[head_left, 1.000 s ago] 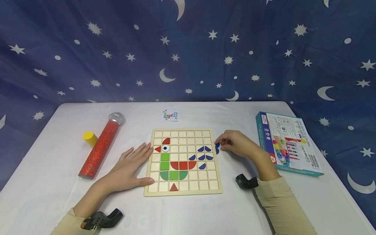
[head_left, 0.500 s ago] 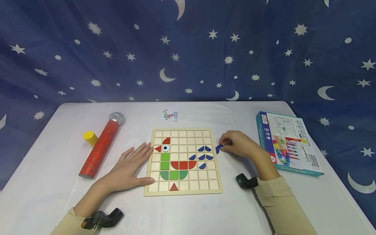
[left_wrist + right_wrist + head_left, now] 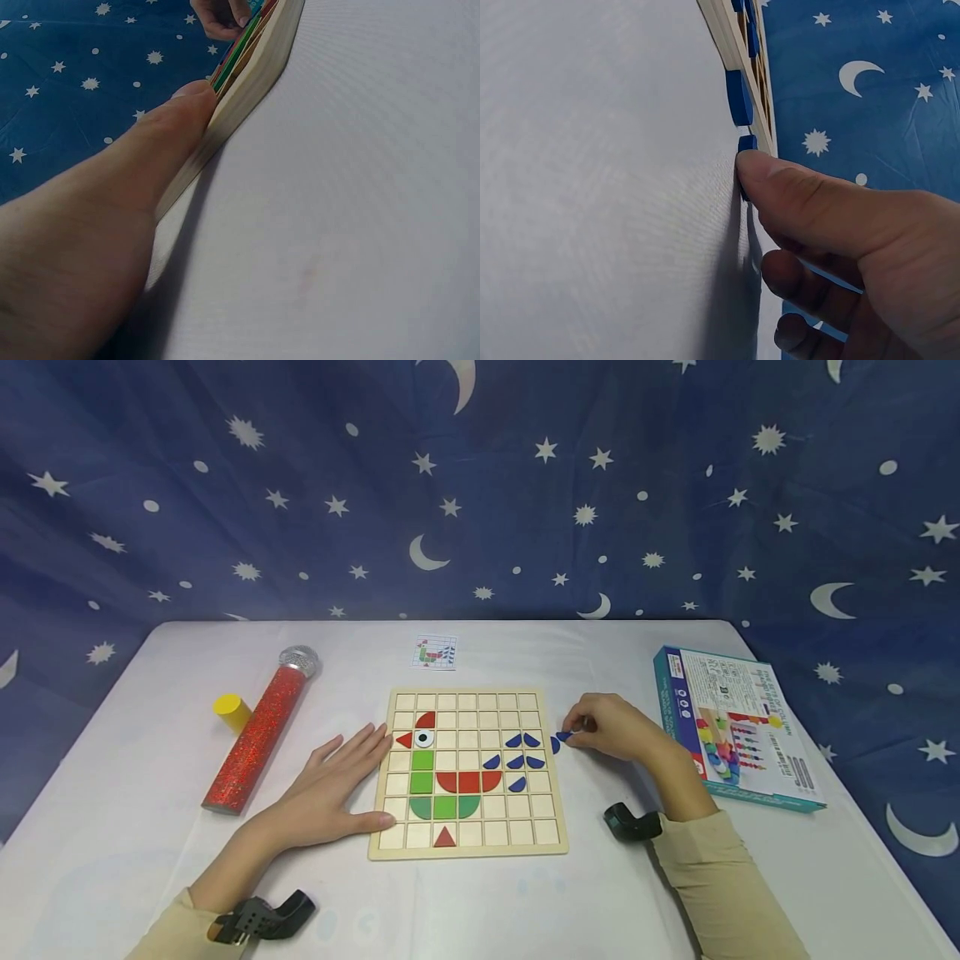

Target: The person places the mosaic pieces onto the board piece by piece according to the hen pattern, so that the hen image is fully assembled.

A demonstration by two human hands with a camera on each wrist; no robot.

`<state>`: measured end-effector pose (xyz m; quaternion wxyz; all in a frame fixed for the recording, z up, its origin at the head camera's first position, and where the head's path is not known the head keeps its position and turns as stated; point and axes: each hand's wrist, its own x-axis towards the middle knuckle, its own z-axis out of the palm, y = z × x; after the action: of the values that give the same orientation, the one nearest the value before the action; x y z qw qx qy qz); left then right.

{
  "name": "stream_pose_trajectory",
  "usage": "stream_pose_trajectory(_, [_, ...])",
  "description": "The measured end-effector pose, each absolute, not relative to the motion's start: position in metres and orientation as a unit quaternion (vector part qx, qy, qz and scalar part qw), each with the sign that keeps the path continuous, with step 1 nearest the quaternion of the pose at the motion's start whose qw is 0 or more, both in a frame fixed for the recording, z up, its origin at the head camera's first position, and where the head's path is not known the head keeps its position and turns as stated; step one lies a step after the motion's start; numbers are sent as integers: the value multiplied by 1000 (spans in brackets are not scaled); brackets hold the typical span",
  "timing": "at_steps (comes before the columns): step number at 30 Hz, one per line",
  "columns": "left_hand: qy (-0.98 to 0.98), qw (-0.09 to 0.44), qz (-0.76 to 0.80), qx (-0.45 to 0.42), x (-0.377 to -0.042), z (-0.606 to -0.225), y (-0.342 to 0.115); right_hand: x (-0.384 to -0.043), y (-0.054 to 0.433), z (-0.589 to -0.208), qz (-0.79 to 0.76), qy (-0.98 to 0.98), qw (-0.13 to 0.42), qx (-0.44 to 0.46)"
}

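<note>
A wooden grid board [image 3: 495, 834] lies on the white table, bearing red, green and blue flat pieces and an eye piece [image 3: 423, 738] in a bird-like pattern. My left hand [image 3: 333, 797] rests at its left edge, fingers spread and thumb on the near-left rim. Just off the right edge, my right hand [image 3: 613, 727] pinches a blue rounded piece [image 3: 748, 142] between thumb and fingertips. A second blue rounded piece [image 3: 555, 745] is right at the board's right side, and the right wrist view shows it beside the frame. Several blue pieces [image 3: 514, 762] form a cluster on the board's right part.
Behind the board lies a small picture card [image 3: 433, 652]. A red glitter microphone-shaped tube [image 3: 258, 739] and a yellow cylinder [image 3: 232, 712] lie to the left. A toy box [image 3: 738, 727] is at the right, and a blue starry cloth [image 3: 480, 485] hangs behind the table.
My right hand has shifted slightly right, drawing one blue piece away from the other at the board's edge. My left hand has stayed in place.
</note>
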<state>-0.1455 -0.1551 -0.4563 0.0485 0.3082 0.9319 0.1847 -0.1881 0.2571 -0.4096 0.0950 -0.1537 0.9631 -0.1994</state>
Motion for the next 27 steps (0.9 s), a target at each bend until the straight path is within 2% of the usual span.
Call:
stream_pose_trajectory(11, [931,42,180,313,-146,-457,-156,-188,257,-407,-237,949,108,-178])
stream_pose_trajectory(18, [931,39,181,316,-146,-456,-156,-185,245,-404,-278,911,162,-259])
stream_pose_trajectory(23, [930,35,185,316,-146,-456,-156,-181,237,-402,-282,898,199,-274])
stream_pose_trajectory(27, [930,33,186,316,-146,-457,-156,-177,233,-401,-272,896,207,-282])
